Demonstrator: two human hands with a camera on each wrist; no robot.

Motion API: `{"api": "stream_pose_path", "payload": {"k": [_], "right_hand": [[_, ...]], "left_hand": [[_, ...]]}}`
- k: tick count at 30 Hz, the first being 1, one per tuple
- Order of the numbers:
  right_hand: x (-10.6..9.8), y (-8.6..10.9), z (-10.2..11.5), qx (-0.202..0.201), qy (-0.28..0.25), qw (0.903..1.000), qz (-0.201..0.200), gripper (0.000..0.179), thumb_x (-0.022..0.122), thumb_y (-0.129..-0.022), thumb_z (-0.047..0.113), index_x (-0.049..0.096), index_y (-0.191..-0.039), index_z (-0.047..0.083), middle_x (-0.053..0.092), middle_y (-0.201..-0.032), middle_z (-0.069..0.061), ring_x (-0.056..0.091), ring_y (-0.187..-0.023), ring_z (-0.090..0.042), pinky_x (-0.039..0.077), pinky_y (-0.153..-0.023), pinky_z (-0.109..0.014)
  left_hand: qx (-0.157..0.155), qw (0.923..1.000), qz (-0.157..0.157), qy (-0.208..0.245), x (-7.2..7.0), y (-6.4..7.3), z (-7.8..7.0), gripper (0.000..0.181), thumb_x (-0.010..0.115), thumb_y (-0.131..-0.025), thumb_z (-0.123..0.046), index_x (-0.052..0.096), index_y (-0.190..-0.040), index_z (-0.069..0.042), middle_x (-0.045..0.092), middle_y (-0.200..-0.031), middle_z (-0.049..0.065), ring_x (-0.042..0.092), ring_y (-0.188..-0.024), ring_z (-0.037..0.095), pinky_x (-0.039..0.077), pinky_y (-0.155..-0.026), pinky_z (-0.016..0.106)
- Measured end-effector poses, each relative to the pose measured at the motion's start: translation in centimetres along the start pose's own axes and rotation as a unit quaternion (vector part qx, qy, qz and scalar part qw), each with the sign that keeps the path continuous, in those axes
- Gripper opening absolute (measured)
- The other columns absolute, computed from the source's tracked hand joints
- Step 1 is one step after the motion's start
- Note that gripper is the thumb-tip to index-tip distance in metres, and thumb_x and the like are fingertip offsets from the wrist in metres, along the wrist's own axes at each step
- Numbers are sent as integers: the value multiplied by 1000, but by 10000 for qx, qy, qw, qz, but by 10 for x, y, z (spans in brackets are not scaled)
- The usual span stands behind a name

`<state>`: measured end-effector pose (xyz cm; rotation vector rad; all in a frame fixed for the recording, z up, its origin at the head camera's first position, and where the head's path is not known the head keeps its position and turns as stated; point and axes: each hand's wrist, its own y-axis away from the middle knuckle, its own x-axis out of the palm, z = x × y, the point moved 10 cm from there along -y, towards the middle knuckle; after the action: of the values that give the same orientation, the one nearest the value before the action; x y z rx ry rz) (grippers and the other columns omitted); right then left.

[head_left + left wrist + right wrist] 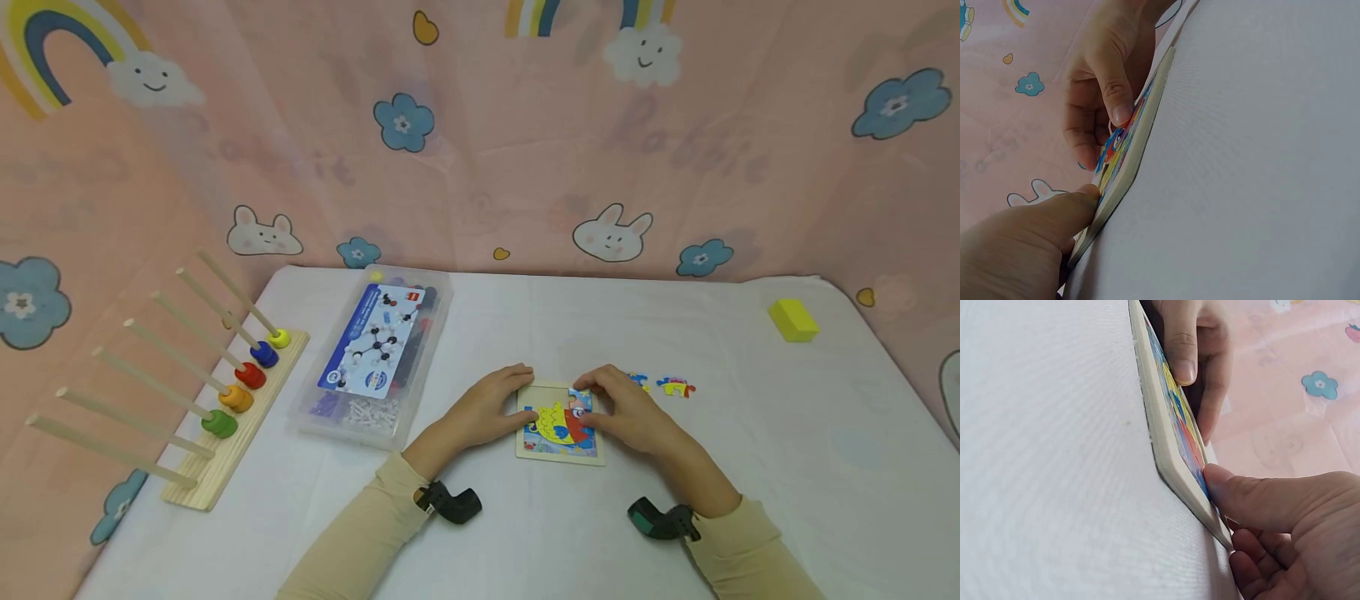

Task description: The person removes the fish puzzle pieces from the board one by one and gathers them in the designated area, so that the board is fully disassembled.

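Observation:
A small wooden jigsaw puzzle board (560, 457) lies on the white table, its picture yellow, red and blue with bare wood at the upper left. My left hand (487, 408) grips its left side, thumb on the frame and fingers at the outer edge. My right hand (626, 412) holds the upper right side, the thumb (1225, 484) pressing on the picture and the other fingers curled at the edge. In the left wrist view, a blue and red puzzle piece (1110, 150) shows under the right hand. Loose puzzle pieces (677, 387) lie just beyond the right hand, one partly hidden by it.
To the left stands a wooden peg rack (247, 417) with coloured rings on several pegs. Between it and the board lies a clear plastic box (375, 358) with a molecule picture on its lid. A yellow block (793, 321) sits at the far right, before a pink patterned cloth (480, 167).

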<state>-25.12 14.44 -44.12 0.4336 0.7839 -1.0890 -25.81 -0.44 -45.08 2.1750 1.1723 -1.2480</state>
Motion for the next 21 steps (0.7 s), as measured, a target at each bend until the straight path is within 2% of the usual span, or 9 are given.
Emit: {"api": "stream_pose_path", "payload": {"k": [8,15,21], "right_hand": [[-4,1,-1,-76,-25,9998,-177,36,69,-85,8,62,-119,10,59,-115,-5,54,-104,-19,51,-93,-35],[-7,3,0,-100,27,9995,-302,33,67,-86,6,62,-119,9,59,-114,-6,55,-103,-20,51,-90,-33],[-11,3,3,-125,21,9991,-399,32,66,-87,5,62,-118,7,58,-114,-8,56,-102,-21,52,-90,-37]], "left_hand": [[-78,10000,62,5,1,0,1,60,64,-89,-36,47,-139,-7,43,-147,3,34,-140,18,31,-115,33],[-80,9999,73,16,1,0,0,61,65,-89,-37,47,-140,-7,42,-148,3,34,-140,18,31,-115,33],[-56,10000,38,5,0,1,0,61,65,-89,-37,48,-139,-7,43,-147,4,35,-139,19,31,-114,33]]}}
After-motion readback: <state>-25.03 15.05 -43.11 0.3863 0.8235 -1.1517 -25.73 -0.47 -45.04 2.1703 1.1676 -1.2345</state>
